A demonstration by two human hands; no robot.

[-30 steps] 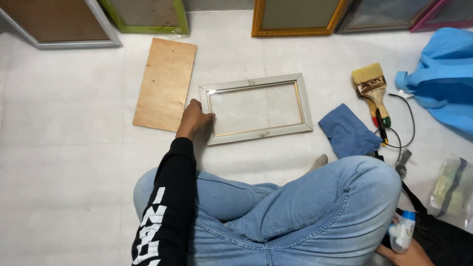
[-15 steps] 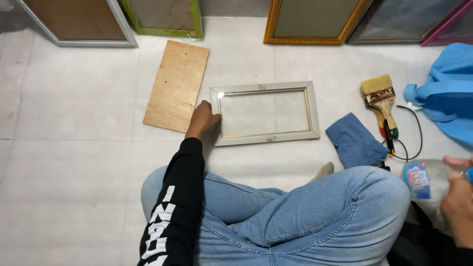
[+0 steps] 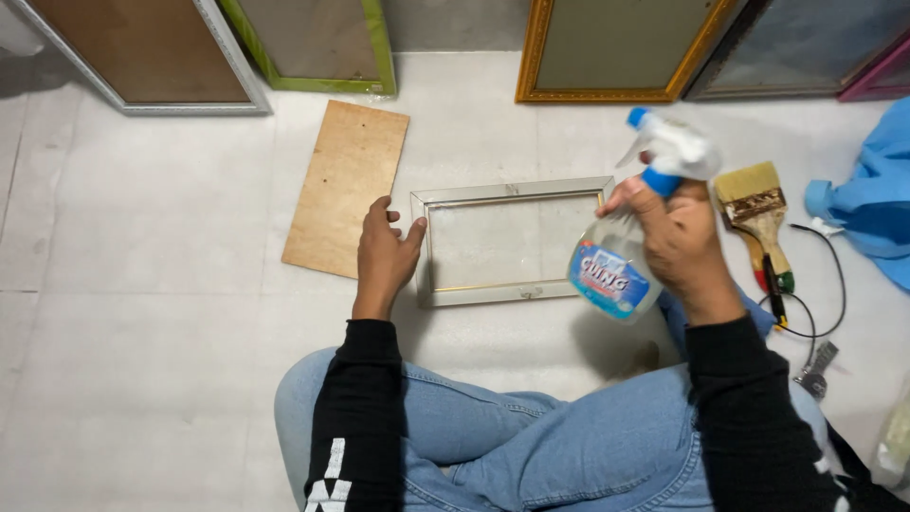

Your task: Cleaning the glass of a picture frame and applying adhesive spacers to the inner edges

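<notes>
A small silver picture frame (image 3: 445, 194) with a glass pane lies flat on the white tiled floor in front of my crossed legs. My left hand (image 3: 384, 251) rests on the floor against the frame's left edge, fingers apart, touching it. My right hand (image 3: 678, 237) is closed around a clear spray bottle (image 3: 611, 270) with a blue and white trigger head. It holds the bottle above the frame's right end, nozzle pointing left.
A thin plywood board (image 3: 346, 185) lies left of the frame. A paintbrush (image 3: 754, 209), a black cable (image 3: 815, 284) and a blue cloth (image 3: 867, 204) lie to the right. Larger frames, silver (image 3: 227, 76), green (image 3: 379, 57) and gold (image 3: 531, 57), lean along the far wall.
My right hand has brought the spray bottle up from beside my right knee to above the frame's right end. My left hand has stayed at the frame's left edge.
</notes>
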